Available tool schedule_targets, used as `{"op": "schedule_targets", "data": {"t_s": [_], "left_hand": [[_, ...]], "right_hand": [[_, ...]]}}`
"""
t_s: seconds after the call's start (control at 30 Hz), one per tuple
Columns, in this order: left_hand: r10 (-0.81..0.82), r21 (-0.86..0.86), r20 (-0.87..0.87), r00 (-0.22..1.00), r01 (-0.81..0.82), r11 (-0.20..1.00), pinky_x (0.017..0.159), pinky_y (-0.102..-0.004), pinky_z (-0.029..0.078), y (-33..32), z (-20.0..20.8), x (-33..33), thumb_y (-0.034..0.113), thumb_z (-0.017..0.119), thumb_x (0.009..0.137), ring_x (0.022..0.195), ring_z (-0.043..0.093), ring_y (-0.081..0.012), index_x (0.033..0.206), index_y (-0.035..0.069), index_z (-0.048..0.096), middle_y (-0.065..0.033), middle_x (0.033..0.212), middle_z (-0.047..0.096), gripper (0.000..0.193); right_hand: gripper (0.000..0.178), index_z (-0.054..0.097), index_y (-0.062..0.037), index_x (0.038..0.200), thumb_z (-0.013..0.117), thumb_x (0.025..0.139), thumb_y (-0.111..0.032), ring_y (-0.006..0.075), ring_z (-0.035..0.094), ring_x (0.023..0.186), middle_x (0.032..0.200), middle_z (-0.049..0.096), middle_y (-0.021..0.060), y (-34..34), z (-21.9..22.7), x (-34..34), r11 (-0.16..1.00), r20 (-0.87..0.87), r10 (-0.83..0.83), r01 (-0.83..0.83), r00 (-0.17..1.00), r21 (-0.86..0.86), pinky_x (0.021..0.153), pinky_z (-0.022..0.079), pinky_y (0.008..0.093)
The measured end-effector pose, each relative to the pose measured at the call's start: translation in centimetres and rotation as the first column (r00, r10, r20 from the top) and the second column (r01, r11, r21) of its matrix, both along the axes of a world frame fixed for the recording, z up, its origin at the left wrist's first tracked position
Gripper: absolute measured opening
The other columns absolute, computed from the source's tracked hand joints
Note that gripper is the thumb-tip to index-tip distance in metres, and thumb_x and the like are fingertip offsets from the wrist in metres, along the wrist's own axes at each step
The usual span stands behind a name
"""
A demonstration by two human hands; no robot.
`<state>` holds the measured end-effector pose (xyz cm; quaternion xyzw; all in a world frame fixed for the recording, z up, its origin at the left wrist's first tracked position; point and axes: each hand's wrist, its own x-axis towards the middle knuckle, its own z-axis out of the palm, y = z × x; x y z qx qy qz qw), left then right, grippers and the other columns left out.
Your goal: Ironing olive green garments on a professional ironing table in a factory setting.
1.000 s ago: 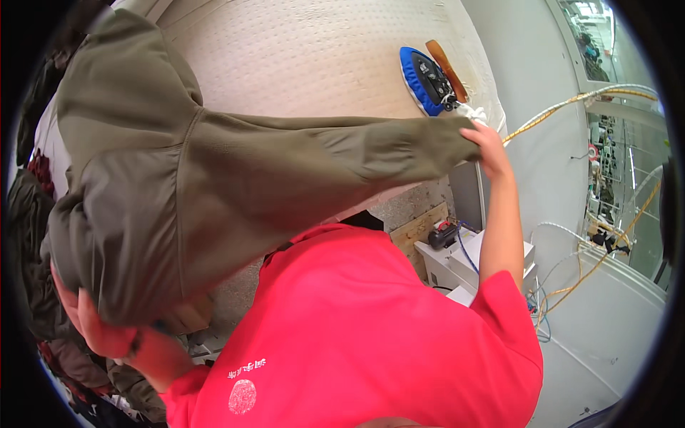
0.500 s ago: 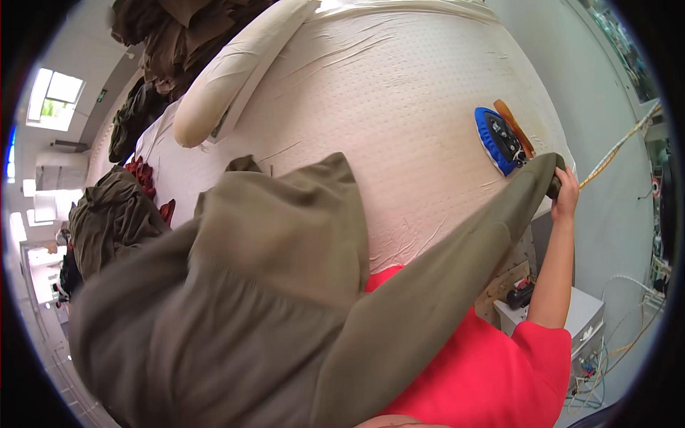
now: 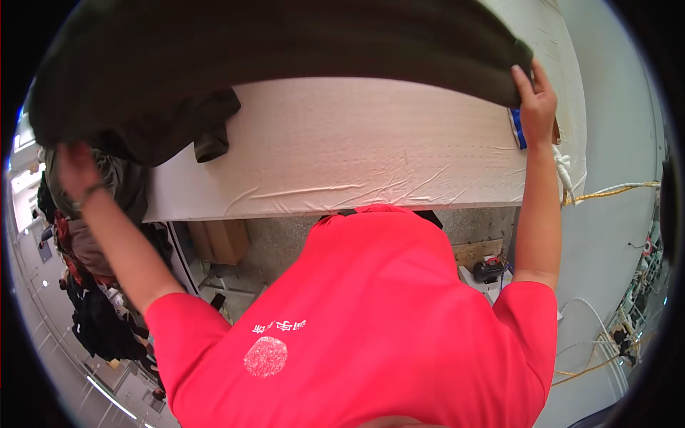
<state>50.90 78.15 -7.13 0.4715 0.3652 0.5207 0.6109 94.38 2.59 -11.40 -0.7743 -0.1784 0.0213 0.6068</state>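
Note:
A dark olive cloth garment (image 3: 300, 43) is stretched in the air between my hands, across the far side of the padded ironing table (image 3: 342, 143). My right hand (image 3: 536, 103) is closed on one narrow end of it, thumb toward me. My left hand (image 3: 77, 171), smeared by motion, grips the garment's other side at the far left. A loose part of the garment hangs down beside the left hand over the table. Below the right hand, a blue-edged iron (image 3: 518, 130) shows only in part; the garment and my forearm hide the rest.
Piled clothes (image 3: 100, 250) stand left of the table. A cardboard box (image 3: 220, 241) is on the floor under it. White and yellow cords (image 3: 606, 191) run from the table's right corner along the wall (image 3: 606, 128). A black device (image 3: 489, 269) sits low at the right.
The garment has gone from lying across my body to being lifted and spread above the table. My left hand has come into view at the left; my right hand has moved up and slightly left.

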Motion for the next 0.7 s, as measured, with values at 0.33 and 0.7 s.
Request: {"op": "schedule_targets", "data": {"t_s": [0.33, 0.7], "left_hand": [[-0.269, -0.599, -0.567, 0.778, -0.165, 0.784, 0.075, -0.0382, 0.06, -40.4, -14.1, -3.4, 0.038, 0.072, 0.095, 0.09, 0.069, -0.0233, 0.11, -0.002, 0.06, -0.0134, 0.1, 0.067, 0.044], [0.389, -0.592, -0.608, 0.692, -0.722, 0.36, 0.091, -0.0453, 0.053, -43.0, -30.2, -20.6, 0.052, 0.044, 0.104, 0.108, 0.066, -0.0295, 0.123, 0.003, 0.061, -0.0144, 0.114, 0.069, 0.056]], "right_hand": [[0.04, 0.063, 0.0035, 0.13, 0.068, 0.097, -0.018, 0.0109, 0.065, 0.104, 0.114, 0.071, 0.0067, -5.1, -10.4, -3.1, 0.798, -0.583, 0.169, -0.457, 0.795, -0.392, 0.091, 0.05, 0.0247], [0.041, 0.065, 0.0007, 0.128, 0.068, 0.098, -0.027, 0.0117, 0.063, 0.107, 0.119, 0.069, 0.0052, -4.0, -12.6, -2.8, 0.863, -0.619, 0.118, -0.389, 0.776, -0.323, 0.096, 0.047, 0.0267]]}}
